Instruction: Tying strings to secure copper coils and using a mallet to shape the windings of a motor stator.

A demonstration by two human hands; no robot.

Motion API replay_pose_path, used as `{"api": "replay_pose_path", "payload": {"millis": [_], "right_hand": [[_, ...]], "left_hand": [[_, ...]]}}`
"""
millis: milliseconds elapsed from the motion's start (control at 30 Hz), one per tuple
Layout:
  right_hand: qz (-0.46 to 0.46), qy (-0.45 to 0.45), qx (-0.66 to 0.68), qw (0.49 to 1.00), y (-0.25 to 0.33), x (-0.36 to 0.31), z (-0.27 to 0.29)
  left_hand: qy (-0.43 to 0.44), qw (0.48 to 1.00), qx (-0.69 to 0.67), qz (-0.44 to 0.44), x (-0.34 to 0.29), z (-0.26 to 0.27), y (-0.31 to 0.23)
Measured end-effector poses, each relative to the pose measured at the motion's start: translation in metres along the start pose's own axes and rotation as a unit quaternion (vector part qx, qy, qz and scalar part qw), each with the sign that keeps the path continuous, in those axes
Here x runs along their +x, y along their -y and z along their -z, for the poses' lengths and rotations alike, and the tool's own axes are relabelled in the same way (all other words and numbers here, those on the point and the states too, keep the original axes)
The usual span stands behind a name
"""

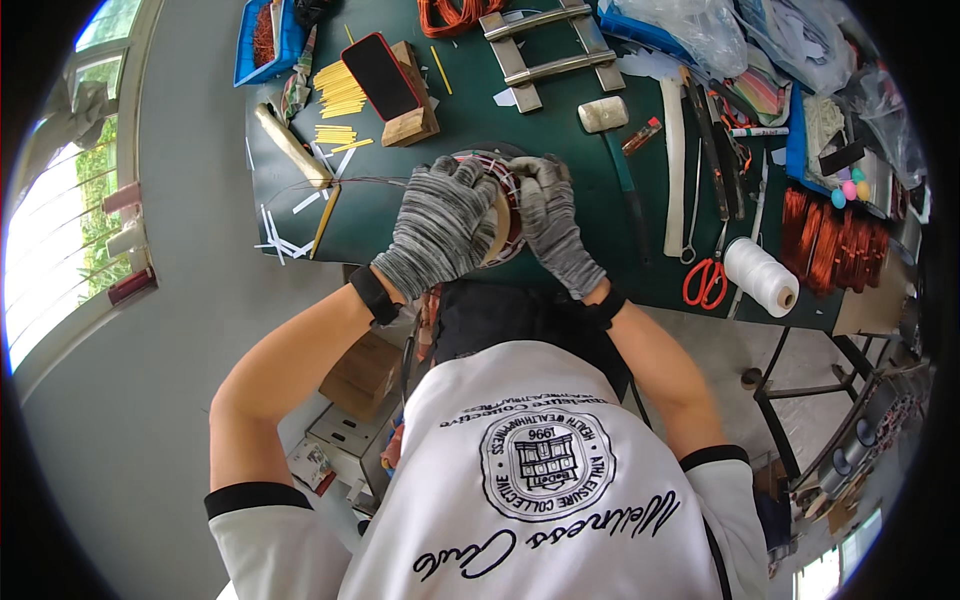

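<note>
Between my hands, at the near edge of the green table, sits a round motor stator (517, 228) with red-brown windings, white pieces round its ring and a cream inner band. My left hand (440, 220), in a grey striped knit glove, lies over its left side with the fingers curled on the top. The matching gloved right hand (555, 225) grips the right rim, its fingers bent inward. Thin wires (365, 181) run leftward from beside my left hand. Both hands cover much of the stator, and the fingertips are partly hidden.
Left on the table lie yellow strips (338, 92), a phone (382, 77) leaning on a wooden block (412, 124), and a pale wooden tool (292, 147). To the right are a mallet (603, 116), red-handled scissors (706, 283), a white thread spool (760, 275) and copper coils (830, 240).
</note>
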State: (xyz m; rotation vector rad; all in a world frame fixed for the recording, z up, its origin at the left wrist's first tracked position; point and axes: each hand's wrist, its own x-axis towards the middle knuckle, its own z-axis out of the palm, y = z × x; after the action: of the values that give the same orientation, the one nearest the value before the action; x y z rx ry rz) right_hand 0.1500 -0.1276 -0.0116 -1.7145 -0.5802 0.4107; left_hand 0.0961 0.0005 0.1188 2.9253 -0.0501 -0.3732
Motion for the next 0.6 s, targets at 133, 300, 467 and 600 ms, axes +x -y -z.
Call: {"api": "replay_pose_path", "payload": {"millis": [133, 300, 467, 600], "right_hand": [[0.028, 0.055, -0.171, 0.983, 0.04, -0.006, -0.018], [0.163, 0.158, -0.086, 0.97, 0.048, 0.001, 0.071], [-0.118, -0.128, -0.444, 0.879, -0.068, -0.027, 0.138], [-0.145, -0.109, -0.588, 0.788, -0.125, -0.039, 0.161]], "left_hand": [[-0.058, 0.998, -0.007, 0.029, -0.007, -0.008, 0.003], [-0.126, 0.988, -0.037, 0.078, -0.01, -0.016, -0.001], [-0.183, 0.973, -0.051, 0.134, -0.009, -0.017, -0.006], [-0.315, 0.925, -0.181, 0.111, -0.005, -0.028, 0.0]]}}
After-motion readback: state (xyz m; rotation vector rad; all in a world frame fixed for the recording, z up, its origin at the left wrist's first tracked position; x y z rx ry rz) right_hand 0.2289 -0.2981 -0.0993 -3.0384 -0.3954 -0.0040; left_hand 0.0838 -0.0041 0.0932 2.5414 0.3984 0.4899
